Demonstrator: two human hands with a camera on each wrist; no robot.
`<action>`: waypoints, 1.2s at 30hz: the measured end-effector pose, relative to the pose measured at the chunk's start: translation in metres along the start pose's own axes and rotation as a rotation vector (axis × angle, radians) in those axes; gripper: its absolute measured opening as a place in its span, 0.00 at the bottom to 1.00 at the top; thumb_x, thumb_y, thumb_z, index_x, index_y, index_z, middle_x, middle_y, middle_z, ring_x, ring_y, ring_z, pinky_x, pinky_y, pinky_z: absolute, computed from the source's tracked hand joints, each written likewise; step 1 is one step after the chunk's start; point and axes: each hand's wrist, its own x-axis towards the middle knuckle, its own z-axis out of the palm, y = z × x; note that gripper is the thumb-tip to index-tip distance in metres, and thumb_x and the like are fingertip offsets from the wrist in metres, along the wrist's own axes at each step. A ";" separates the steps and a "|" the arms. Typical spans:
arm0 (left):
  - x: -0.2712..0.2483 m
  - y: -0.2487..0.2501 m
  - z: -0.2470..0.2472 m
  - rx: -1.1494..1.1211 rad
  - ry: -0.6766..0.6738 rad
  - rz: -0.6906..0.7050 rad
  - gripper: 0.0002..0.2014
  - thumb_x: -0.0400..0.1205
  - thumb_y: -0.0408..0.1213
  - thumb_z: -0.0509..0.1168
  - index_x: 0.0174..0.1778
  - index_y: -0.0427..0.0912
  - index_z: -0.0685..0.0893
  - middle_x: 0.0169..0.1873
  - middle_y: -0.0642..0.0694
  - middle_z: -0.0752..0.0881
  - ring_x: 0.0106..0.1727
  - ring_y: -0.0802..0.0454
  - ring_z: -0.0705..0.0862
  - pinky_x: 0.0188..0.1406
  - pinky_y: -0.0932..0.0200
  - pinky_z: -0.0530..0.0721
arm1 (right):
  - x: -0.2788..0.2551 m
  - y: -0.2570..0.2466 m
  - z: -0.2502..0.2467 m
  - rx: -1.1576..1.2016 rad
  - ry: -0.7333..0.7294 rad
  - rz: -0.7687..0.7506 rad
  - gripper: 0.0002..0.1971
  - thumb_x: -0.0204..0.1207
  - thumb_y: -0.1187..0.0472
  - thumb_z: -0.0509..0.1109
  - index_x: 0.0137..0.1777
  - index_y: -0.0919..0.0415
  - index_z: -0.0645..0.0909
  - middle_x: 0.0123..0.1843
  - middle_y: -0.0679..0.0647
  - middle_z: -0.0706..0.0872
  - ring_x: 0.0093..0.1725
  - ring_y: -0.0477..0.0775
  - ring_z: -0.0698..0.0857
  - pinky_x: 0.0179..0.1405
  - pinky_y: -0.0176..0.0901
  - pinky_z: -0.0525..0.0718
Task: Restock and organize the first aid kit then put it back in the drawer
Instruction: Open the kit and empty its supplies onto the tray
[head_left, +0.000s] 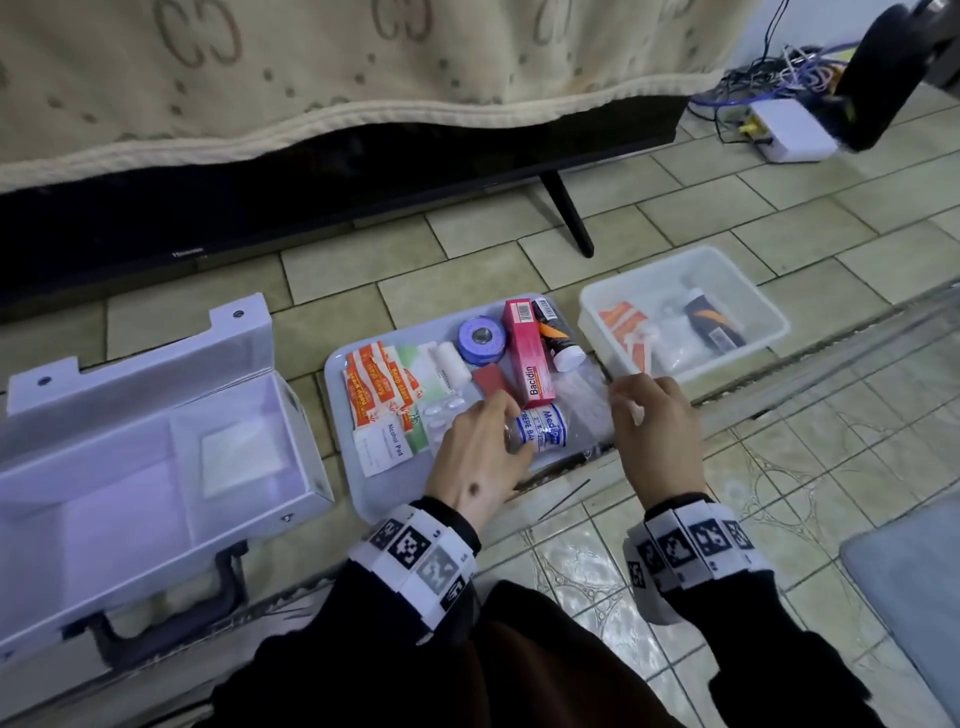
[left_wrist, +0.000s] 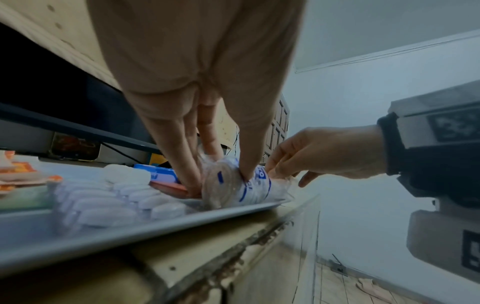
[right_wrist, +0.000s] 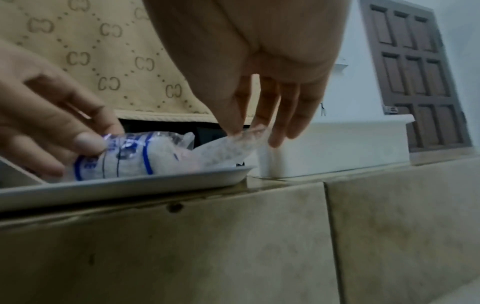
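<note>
The white first aid case (head_left: 156, 457) lies open on the left, with a white pad in one compartment. On the grey tray (head_left: 374, 499) my left hand (head_left: 511, 436) grips a crepe bandage roll (head_left: 548, 428) in a clear blue-printed wrapper. The left wrist view shows my fingers and thumb curled around the roll (left_wrist: 249, 189). My right hand (head_left: 621, 400) pinches the edge of a clear plastic bag (head_left: 582, 400) lying beside the roll. In the right wrist view, thumb and fingers (right_wrist: 259, 123) nip the bag (right_wrist: 233, 144), and the roll (right_wrist: 130, 158) rests on the tray.
Also on the tray lie plasters (head_left: 379, 384), an alcohol pad (head_left: 382, 447), a pill blister (head_left: 441, 410), blue tape (head_left: 482, 339), a red Bacidin box (head_left: 527, 353) and a tube (head_left: 556, 338). A clear bin (head_left: 769, 322) with more supplies stands to the right. A covered TV (head_left: 311, 182) stands behind.
</note>
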 end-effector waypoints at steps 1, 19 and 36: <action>0.000 0.000 0.001 0.015 0.014 0.006 0.12 0.79 0.39 0.68 0.57 0.43 0.78 0.49 0.49 0.82 0.44 0.57 0.79 0.48 0.66 0.79 | -0.001 0.001 0.001 -0.079 0.008 -0.053 0.08 0.75 0.67 0.66 0.48 0.66 0.86 0.46 0.66 0.83 0.44 0.66 0.81 0.40 0.50 0.81; -0.042 -0.070 -0.159 0.137 0.112 -0.173 0.15 0.76 0.41 0.72 0.58 0.45 0.85 0.51 0.50 0.87 0.44 0.57 0.82 0.40 0.73 0.74 | 0.005 -0.108 0.013 -0.008 -0.110 -0.358 0.22 0.74 0.48 0.56 0.57 0.59 0.83 0.55 0.63 0.81 0.56 0.66 0.75 0.57 0.52 0.71; -0.014 -0.136 -0.172 0.710 -0.381 -0.047 0.09 0.74 0.29 0.62 0.49 0.35 0.78 0.43 0.39 0.81 0.40 0.42 0.79 0.27 0.58 0.68 | -0.014 -0.119 0.056 -0.061 -0.164 -0.268 0.23 0.70 0.51 0.61 0.57 0.64 0.83 0.57 0.67 0.82 0.58 0.71 0.76 0.58 0.52 0.72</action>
